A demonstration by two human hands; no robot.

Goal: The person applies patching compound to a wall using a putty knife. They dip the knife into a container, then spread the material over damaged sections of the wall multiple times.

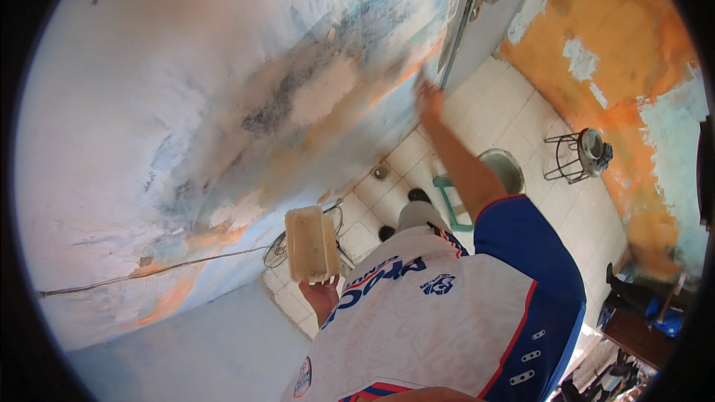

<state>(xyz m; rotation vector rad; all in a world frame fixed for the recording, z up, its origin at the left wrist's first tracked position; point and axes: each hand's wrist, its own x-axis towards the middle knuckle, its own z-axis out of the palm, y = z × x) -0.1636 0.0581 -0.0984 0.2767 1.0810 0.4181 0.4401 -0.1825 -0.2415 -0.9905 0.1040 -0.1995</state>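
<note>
My left hand [320, 299] grips the lower end of a beige rectangular plastic tub [311, 242], held out in front of my body. The tub's open top shows, with a pale film on its inner faces. Up at the patchy wall [223, 89], close to the door frame, is my right hand [429, 98] at the end of an outstretched arm. Motion smears its fingers, and whether it holds a tool cannot be made out. Around it the wall carries grey, blue, white and orange patches, with a bright orange streak just left of the hand.
A grey door with a metal handle [488, 0] stands beyond my right hand. On the tiled floor are a round basin [503, 171], a green-framed item [450, 205], a wire-legged stool [572, 156] bearing a bowl, and a coiled cable [275, 251]. Dark furniture [633, 335] fills the lower right.
</note>
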